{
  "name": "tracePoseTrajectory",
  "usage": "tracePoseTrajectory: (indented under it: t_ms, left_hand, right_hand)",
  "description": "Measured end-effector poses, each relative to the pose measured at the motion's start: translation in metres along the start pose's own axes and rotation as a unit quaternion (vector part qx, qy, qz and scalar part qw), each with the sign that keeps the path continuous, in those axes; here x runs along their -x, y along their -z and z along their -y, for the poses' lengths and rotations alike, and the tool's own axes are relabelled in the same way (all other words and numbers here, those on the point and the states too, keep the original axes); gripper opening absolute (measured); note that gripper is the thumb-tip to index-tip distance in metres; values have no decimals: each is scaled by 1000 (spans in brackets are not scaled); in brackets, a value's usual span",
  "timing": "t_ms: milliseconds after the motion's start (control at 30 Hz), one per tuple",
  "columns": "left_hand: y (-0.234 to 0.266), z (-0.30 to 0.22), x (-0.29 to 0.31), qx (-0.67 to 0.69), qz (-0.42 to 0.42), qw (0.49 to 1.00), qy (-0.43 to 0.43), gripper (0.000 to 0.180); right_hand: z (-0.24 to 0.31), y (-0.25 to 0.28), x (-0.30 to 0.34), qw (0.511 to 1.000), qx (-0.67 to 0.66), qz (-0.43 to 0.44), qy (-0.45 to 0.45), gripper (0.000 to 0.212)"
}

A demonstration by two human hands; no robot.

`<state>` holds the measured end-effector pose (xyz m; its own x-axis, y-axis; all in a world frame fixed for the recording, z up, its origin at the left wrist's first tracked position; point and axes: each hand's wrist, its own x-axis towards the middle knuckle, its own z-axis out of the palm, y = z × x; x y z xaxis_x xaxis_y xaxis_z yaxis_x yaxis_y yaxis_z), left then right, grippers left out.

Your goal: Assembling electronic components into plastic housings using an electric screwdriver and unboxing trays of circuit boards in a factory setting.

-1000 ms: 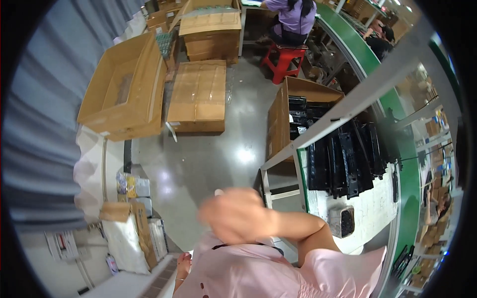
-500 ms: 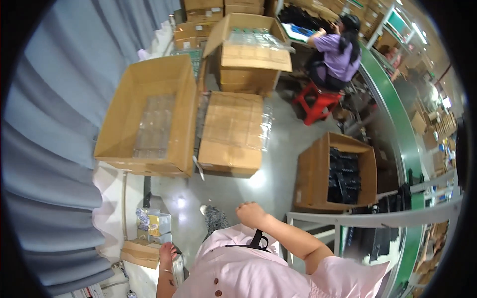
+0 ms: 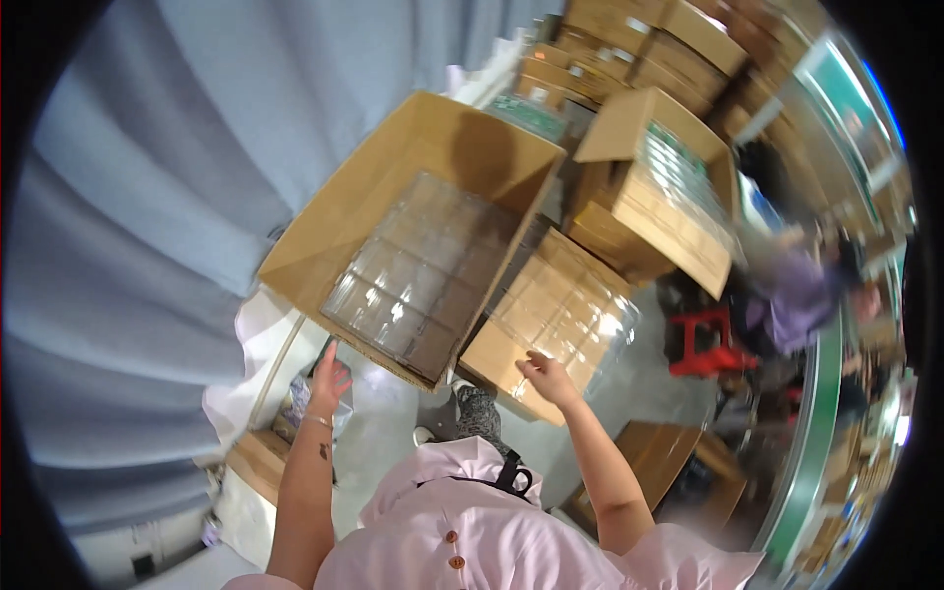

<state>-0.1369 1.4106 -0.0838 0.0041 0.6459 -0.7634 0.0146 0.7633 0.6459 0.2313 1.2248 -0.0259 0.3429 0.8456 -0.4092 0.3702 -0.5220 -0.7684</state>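
Note:
In front of me to the left stands a large open carton (image 3: 344, 211), with clear plastic compartment trays (image 3: 418, 265) lying inside. My left hand (image 3: 330, 380) is just short of its near left edge, fingers apart and nothing in them. Whether a fingertip touches the cardboard I cannot tell. To the right of that carton is a lower, flat-topped carton (image 3: 492, 356) with a clear plastic tray (image 3: 565, 310) on top. Over its near part hangs my right hand (image 3: 547, 380), empty, fingers loosely bent and apart.
Farther back, another open carton (image 3: 678, 211) holds clear trays with green pieces. A co-worker in purple (image 3: 792, 295) sits by a red stool (image 3: 703, 339), blurred. A carton of black items (image 3: 654, 472) is at lower right. Grey curtains (image 3: 147, 246) line the left.
The view has swung left and closer to the large carton. Both my hands have reached forward, the left toward that carton, the right over the flat-topped one.

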Motion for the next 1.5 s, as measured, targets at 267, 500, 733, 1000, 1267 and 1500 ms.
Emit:
tracePoseTrajectory:
  t_ms: [267,500,733,1000,1267,1500]
  left_hand:
    - [-39,23,-65,-152,-174,973,15,25]
    - [-60,3,-15,-150,-329,928,-85,22]
    - [-81,41,32,-144,-345,925,-74,28]
    - [6,170,183,-198,-329,923,-30,28]
    - [64,289,366,-186,-415,891,-5,20]
    - [106,425,482,-122,-484,860,107,21]
  right_hand:
    - [33,60,-242,971,-220,30,-95,57]
    - [6,86,-403,942,-244,99,-209,44]
    - [-17,41,-432,927,62,352,115,41]
    - [-31,-81,-310,888,66,454,7,37]
    - [-18,-207,-132,821,135,550,-70,34]
    - [-29,-221,6,782,202,560,-184,32]
